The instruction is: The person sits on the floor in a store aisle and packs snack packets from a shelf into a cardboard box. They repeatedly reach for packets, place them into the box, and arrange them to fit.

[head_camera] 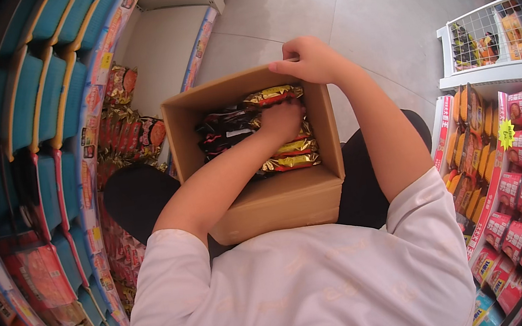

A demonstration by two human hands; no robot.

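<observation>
An open cardboard box (276, 209) stands between my bent legs, with its front wall against my shirt. Inside it are gold-ended instant noodle packets (295, 148) in a row on the right, and dark packets (225, 121) on the left. My left hand (283, 119) reaches down into the box among the gold-ended packets. Its fingers are hidden there, so any hold on a packet is not visible. At the box's far right corner, my right hand (309, 61) pinches the top rim between thumb and fingers.
Left, a low shelf bay holds red-and-gold noodle packets (130, 134) beside a bare white shelf panel (164, 53). Blue packages (25, 103) fill the shelves above. Right are cup noodles (510, 187), orange packages (466, 163) and a white wire basket (493, 40). Grey floor tiles (291, 5) lie beyond the box.
</observation>
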